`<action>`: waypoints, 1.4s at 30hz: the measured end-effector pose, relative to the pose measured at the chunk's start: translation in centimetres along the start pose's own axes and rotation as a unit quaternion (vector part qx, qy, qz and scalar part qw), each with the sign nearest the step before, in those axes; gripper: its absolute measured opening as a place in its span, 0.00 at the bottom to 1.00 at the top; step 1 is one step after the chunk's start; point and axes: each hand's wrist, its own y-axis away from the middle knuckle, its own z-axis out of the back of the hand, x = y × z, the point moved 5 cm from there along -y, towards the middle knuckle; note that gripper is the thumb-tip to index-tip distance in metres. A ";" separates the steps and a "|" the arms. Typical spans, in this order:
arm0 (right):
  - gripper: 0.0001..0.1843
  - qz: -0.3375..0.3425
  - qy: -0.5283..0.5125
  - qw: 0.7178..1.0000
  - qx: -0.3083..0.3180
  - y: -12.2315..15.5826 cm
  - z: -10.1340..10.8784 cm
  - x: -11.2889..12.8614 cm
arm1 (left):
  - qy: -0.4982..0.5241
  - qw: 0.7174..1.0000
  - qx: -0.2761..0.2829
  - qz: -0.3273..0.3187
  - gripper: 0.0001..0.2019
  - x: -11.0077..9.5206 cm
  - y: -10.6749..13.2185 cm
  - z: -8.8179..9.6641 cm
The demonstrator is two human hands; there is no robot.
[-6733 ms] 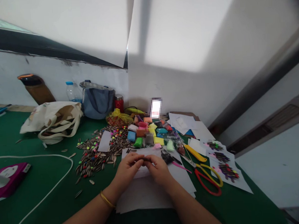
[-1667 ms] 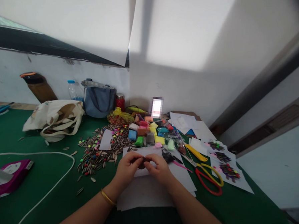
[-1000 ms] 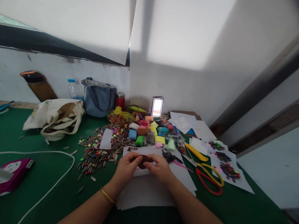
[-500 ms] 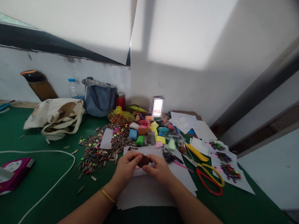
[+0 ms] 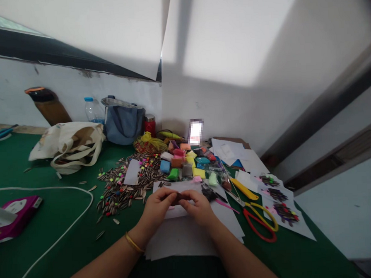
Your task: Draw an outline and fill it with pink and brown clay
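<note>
A small flattened piece of dark brown modelling clay (image 5: 178,198) is pinched between both hands over a stack of white paper (image 5: 181,238). My left hand (image 5: 158,206) grips its left side with thumb and fingers. From the right, my right hand (image 5: 196,205) presses thumb and fingertips on the other side. The fingers cover much of the clay. Just beyond the hands lie packets of coloured clay, among them a yellow one (image 5: 199,173) and a green one (image 5: 173,174). A black crumpled wrapper (image 5: 208,193) rests right of my right hand.
Sunflower seeds (image 5: 120,194) mixed with coloured beads spread at left. Scissors (image 5: 260,220) and a yellow cutter (image 5: 244,189) lie at right, beside sheets bearing seed-covered figures (image 5: 285,213). Bags (image 5: 124,121), bottles and a lit phone (image 5: 196,132) stand along the wall. A white cable (image 5: 68,224) curves at left.
The brown clay has tilted in the fingers, so less of its flat face shows. My right hand's fingers have shifted slightly over it; both hands stay in the same place.
</note>
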 end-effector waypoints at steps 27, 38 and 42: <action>0.12 -0.037 -0.111 0.993 -0.005 -0.7 0.4 -1.3 | 0.024 0.996 0.040 0.074 0.22 -0.3 -0.1 -0.6; 0.11 -0.016 -0.027 0.999 0.006 -0.3 0.4 0.2 | 0.040 0.996 0.011 0.073 0.17 0.5 -0.3 -0.3; 0.09 -0.024 -0.053 0.998 0.010 -0.3 0.3 0.0 | 0.050 0.995 0.019 0.081 0.19 0.2 -0.1 -0.5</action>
